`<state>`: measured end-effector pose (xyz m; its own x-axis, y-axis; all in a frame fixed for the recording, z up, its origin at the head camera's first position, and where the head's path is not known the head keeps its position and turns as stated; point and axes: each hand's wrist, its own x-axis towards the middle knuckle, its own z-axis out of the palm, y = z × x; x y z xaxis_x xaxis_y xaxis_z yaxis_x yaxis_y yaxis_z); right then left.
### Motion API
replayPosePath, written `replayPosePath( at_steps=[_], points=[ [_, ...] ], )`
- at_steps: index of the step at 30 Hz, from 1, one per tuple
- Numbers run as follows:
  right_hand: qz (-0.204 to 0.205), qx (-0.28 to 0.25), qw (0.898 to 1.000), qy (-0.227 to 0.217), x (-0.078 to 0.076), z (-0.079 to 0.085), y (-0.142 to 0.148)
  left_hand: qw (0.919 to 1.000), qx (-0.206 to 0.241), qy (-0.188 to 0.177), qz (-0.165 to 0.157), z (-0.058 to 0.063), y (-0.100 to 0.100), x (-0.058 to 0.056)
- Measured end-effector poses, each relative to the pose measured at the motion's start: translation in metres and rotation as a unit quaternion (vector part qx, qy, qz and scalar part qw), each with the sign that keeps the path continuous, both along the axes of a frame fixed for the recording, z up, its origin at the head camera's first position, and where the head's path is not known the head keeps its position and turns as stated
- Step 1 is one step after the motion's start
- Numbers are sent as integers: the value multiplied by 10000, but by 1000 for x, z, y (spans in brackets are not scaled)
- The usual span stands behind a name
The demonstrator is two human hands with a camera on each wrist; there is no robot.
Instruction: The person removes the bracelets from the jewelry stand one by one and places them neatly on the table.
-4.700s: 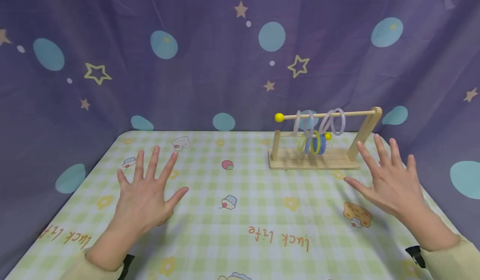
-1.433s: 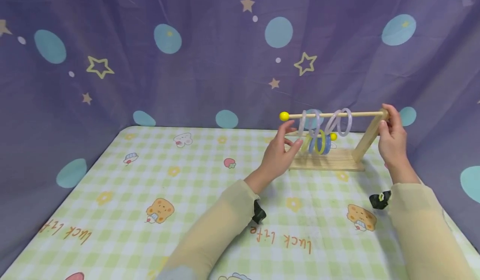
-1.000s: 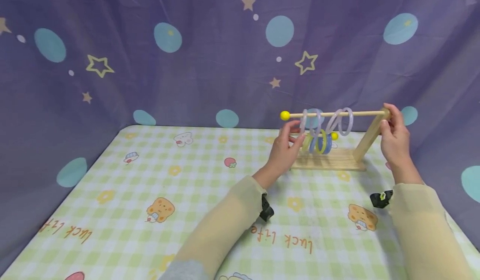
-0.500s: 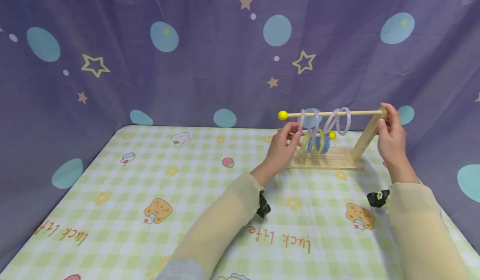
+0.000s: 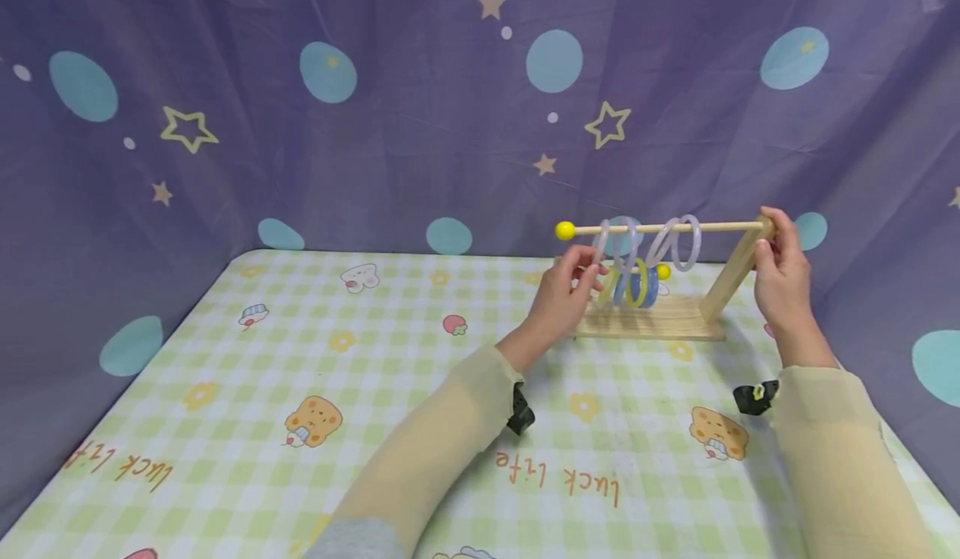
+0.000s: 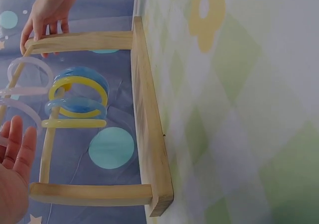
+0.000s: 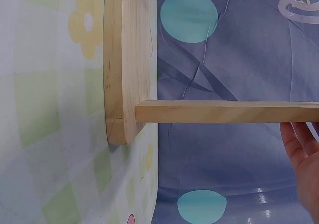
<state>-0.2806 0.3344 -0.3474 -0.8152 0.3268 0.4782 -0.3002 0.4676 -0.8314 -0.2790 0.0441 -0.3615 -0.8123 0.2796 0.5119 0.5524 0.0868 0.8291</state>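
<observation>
A wooden ring stand (image 5: pixel 660 321) stands at the back right of the table, with two rods. Lilac rings (image 5: pixel 695 242) hang on the upper rod; yellow rings (image 5: pixel 642 286) and blue rings (image 5: pixel 652 289) hang on the lower one. My left hand (image 5: pixel 557 299) pinches the leftmost lilac ring (image 5: pixel 601 241) between thumb and fingertips, below the rod. My right hand (image 5: pixel 785 284) grips the top of the tall slanted post (image 5: pixel 729 280), its fingers over the upper end. In the left wrist view, only some fingers (image 6: pixel 26 152) of the left hand show.
The upper rod's free end carries a yellow ball (image 5: pixel 565 230), above and beside the left hand. A short post (image 6: pixel 89 193) holds the lower rod. A patterned checked cloth (image 5: pixel 390 384) covers the table, and a purple curtain (image 5: pixel 420 126) hangs close behind.
Both hands have come from spread out over the table to the stand. The right hand took hold of the post; the left reached the leftmost lilac ring. Little moved in the last half second.
</observation>
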Motion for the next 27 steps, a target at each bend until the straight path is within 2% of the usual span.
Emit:
replayPosePath(
  at_steps=[11, 22, 27],
  points=[
    [-38, 14, 10000, -8, -1, -3, 2, 9996, -58, 217, -162, 2, -9, 3],
    [-58, 6, 10000, 47, -2, -2, 2, 9992, 34, 375, -154, 1, -24, -3],
    [-5, -20, 10000, 73, -2, -2, 2, 9990, 110, 428, -41, 0, -32, -4]
  ],
)
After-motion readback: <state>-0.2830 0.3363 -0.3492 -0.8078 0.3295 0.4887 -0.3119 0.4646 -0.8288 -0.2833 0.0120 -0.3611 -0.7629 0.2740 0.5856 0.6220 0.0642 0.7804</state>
